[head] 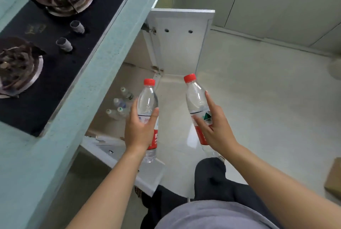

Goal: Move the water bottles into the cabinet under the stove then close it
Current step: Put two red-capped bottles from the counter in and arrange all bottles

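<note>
My left hand grips a clear water bottle with a red cap and red label, held upright. My right hand holds a second red-capped water bottle, tilted slightly left. Both bottles hang in front of the open cabinet under the stove. Several small bottles stand on the cabinet floor, just left of my left hand. The far cabinet door is swung wide open. The near door is open too, below my left forearm.
A pale green counter carries the black two-burner stove with two knobs. My dark-trousered knee is below the right bottle. A cardboard box lies at the right edge. Pale floor tiles spread to the right.
</note>
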